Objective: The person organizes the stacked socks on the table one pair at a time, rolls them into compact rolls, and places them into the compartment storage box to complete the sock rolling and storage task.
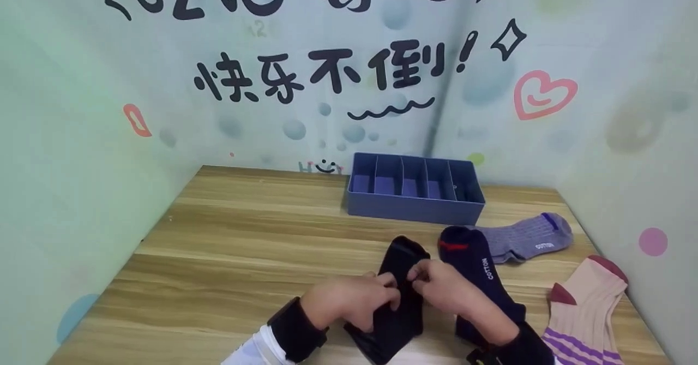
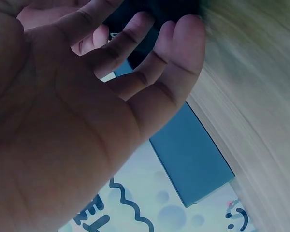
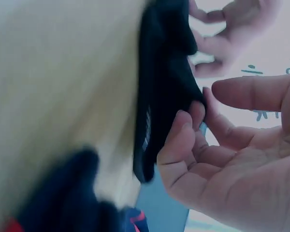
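A black sock (image 1: pixel 401 316) lies bent on the wooden table, with small light lettering facing the right wrist camera. Over its left side is my left hand (image 1: pixel 362 299), its relaxed, slightly bent fingers touching the fabric. My right hand (image 1: pixel 444 288) pinches the sock's right edge between thumb and fingertips, drawing up a small peak of cloth in the right wrist view. Close by on the right, partly under my right forearm, lies a navy sock (image 1: pixel 469 250) with a red stripe and "COTTON" lettering.
A blue box (image 1: pixel 414 207) with several compartments stands at the table's back, against the printed backdrop. A grey-purple sock (image 1: pixel 518 239) lies behind the navy one. At the right edge is a beige sock (image 1: pixel 583 299) with dark red toe and heel and purple stripes.
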Demonstrator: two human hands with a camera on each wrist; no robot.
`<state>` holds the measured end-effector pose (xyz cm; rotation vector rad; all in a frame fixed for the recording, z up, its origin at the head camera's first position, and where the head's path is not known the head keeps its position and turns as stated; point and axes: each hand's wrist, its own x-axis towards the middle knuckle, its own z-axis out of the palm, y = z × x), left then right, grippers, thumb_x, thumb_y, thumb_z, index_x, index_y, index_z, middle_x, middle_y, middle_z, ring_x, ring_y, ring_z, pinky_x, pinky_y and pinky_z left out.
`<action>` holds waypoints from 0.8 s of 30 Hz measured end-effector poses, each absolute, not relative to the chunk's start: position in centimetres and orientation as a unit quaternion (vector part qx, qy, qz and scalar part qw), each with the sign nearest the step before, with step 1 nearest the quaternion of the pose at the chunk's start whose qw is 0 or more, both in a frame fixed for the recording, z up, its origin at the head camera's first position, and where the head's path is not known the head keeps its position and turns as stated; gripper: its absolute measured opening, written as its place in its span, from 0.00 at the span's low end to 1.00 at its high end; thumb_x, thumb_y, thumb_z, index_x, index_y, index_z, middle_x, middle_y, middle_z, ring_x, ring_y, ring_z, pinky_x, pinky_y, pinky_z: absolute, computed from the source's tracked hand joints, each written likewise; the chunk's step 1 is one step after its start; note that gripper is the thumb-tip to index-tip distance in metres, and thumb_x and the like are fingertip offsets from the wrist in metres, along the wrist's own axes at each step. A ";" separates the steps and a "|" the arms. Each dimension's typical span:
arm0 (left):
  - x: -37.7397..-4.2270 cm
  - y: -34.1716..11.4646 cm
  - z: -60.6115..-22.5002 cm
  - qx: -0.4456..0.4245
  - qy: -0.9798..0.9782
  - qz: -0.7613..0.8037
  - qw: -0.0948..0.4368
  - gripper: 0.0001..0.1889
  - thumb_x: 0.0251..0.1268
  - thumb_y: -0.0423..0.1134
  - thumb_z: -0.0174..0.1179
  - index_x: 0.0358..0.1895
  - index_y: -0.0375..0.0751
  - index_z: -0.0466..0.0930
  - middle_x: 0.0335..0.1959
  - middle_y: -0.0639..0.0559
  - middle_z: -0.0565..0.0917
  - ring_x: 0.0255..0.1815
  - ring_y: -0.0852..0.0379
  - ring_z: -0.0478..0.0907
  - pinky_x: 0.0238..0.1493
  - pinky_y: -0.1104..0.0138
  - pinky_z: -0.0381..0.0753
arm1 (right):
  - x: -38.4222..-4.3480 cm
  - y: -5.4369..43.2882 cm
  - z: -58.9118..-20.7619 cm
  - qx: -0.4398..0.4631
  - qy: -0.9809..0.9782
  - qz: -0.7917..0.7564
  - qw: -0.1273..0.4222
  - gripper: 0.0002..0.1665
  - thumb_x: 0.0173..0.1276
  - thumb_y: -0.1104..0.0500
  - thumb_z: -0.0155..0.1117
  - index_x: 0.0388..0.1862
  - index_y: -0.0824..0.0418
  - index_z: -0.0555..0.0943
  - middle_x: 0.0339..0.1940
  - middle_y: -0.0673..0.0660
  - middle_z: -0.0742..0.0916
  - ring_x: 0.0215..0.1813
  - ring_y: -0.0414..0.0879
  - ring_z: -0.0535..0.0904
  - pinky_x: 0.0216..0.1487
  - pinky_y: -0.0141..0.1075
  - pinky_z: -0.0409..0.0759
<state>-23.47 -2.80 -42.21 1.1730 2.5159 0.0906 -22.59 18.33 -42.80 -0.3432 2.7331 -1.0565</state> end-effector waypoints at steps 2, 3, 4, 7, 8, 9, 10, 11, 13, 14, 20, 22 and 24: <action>-23.3 -2.7 -42.3 0.411 0.894 0.026 0.178 0.25 0.51 0.37 0.79 0.54 0.56 0.83 0.63 0.61 0.74 0.53 0.61 0.72 0.45 0.72 0.78 | -22.6 18.5 -42.6 -0.119 0.934 -0.329 0.074 0.02 0.70 0.66 0.67 0.40 0.62 0.85 0.34 0.52 0.87 0.36 0.43 0.79 0.39 0.37 0.78; -23.2 -2.6 -42.3 0.409 0.895 0.022 0.178 0.25 0.52 0.40 0.80 0.54 0.56 0.83 0.64 0.60 0.74 0.54 0.60 0.73 0.46 0.72 0.78 | -22.5 18.6 -42.4 -0.130 0.938 -0.313 0.068 0.01 0.71 0.65 0.68 0.38 0.61 0.86 0.34 0.51 0.87 0.36 0.42 0.79 0.39 0.37 0.79; -23.0 -2.5 -42.3 0.406 0.897 0.018 0.176 0.24 0.54 0.43 0.80 0.55 0.56 0.82 0.64 0.60 0.74 0.55 0.60 0.73 0.46 0.71 0.79 | -22.3 18.6 -42.2 -0.150 0.941 -0.296 0.062 0.02 0.70 0.65 0.69 0.36 0.60 0.86 0.33 0.50 0.87 0.35 0.41 0.79 0.38 0.36 0.79; -22.5 -2.2 -42.2 0.399 0.902 -0.003 0.166 0.25 0.60 0.52 0.78 0.59 0.54 0.82 0.65 0.55 0.74 0.57 0.58 0.75 0.50 0.69 0.82 | -21.3 18.5 -41.6 -0.251 0.936 -0.241 0.061 0.04 0.68 0.64 0.71 0.32 0.57 0.86 0.30 0.48 0.86 0.33 0.37 0.78 0.36 0.33 0.79; -22.4 -2.0 -42.1 0.398 0.903 -0.011 0.162 0.24 0.63 0.53 0.75 0.60 0.52 0.82 0.65 0.53 0.75 0.57 0.57 0.76 0.52 0.69 0.83 | -20.8 18.4 -41.4 -0.288 0.929 -0.221 0.069 0.05 0.67 0.63 0.71 0.31 0.56 0.86 0.31 0.47 0.86 0.33 0.36 0.77 0.35 0.32 0.78; -22.4 -1.9 -42.1 0.395 0.905 -0.017 0.158 0.23 0.65 0.52 0.73 0.60 0.50 0.82 0.65 0.51 0.76 0.57 0.56 0.78 0.54 0.68 0.84 | -20.3 18.2 -41.2 -0.326 0.921 -0.200 0.076 0.05 0.65 0.63 0.72 0.31 0.55 0.86 0.32 0.46 0.85 0.33 0.35 0.76 0.36 0.32 0.78; -22.3 -1.8 -42.0 0.392 0.906 -0.021 0.157 0.22 0.68 0.51 0.71 0.61 0.48 0.82 0.65 0.48 0.77 0.58 0.55 0.79 0.56 0.67 0.84 | -19.8 18.0 -41.0 -0.354 0.913 -0.180 0.088 0.03 0.63 0.62 0.74 0.33 0.54 0.88 0.34 0.46 0.86 0.35 0.34 0.77 0.37 0.31 0.79; -22.3 -1.7 -42.0 0.391 0.907 -0.026 0.155 0.21 0.70 0.49 0.69 0.61 0.47 0.83 0.66 0.45 0.77 0.57 0.54 0.80 0.57 0.67 0.84 | -19.3 17.7 -40.9 -0.375 0.906 -0.164 0.107 0.04 0.62 0.61 0.74 0.35 0.52 0.88 0.36 0.45 0.86 0.36 0.33 0.77 0.38 0.31 0.80; -22.2 -1.5 -41.9 0.382 0.909 -0.026 0.163 0.19 0.71 0.44 0.67 0.61 0.45 0.83 0.69 0.40 0.78 0.60 0.52 0.82 0.59 0.65 0.84 | -18.3 17.0 -41.0 -0.395 0.896 -0.139 0.149 0.06 0.64 0.57 0.76 0.40 0.50 0.89 0.39 0.43 0.87 0.37 0.31 0.78 0.39 0.30 0.80; -22.2 -1.5 -41.9 0.377 0.911 -0.023 0.169 0.19 0.70 0.41 0.66 0.62 0.45 0.83 0.70 0.38 0.77 0.62 0.51 0.82 0.61 0.65 0.84 | -17.9 16.6 -41.1 -0.399 0.894 -0.124 0.161 0.07 0.64 0.56 0.77 0.41 0.50 0.89 0.38 0.43 0.87 0.36 0.31 0.78 0.38 0.30 0.80; -22.1 -1.7 -41.4 0.389 0.904 0.008 0.179 0.17 0.63 0.37 0.69 0.55 0.43 0.80 0.53 0.48 0.83 0.51 0.58 0.82 0.53 0.68 0.84 | -16.8 15.3 -42.9 -0.421 0.902 -0.028 0.091 0.06 0.63 0.59 0.76 0.31 0.53 0.85 0.23 0.48 0.85 0.25 0.36 0.77 0.25 0.31 0.73; -22.1 -2.0 -41.0 0.409 0.895 0.024 0.177 0.10 0.60 0.38 0.71 0.42 0.45 0.80 0.39 0.55 0.81 0.39 0.62 0.78 0.42 0.73 0.81 | -16.7 15.3 -43.0 -0.416 0.906 -0.033 0.076 0.06 0.62 0.62 0.75 0.29 0.54 0.85 0.22 0.49 0.84 0.24 0.37 0.78 0.24 0.32 0.73; -22.1 -2.2 -40.6 0.421 0.889 0.037 0.178 0.10 0.58 0.40 0.73 0.30 0.46 0.79 0.28 0.60 0.78 0.29 0.64 0.73 0.32 0.75 0.74 | -16.8 15.5 -42.9 -0.406 0.907 -0.067 0.088 0.07 0.62 0.66 0.73 0.29 0.53 0.85 0.21 0.48 0.84 0.24 0.35 0.77 0.23 0.30 0.73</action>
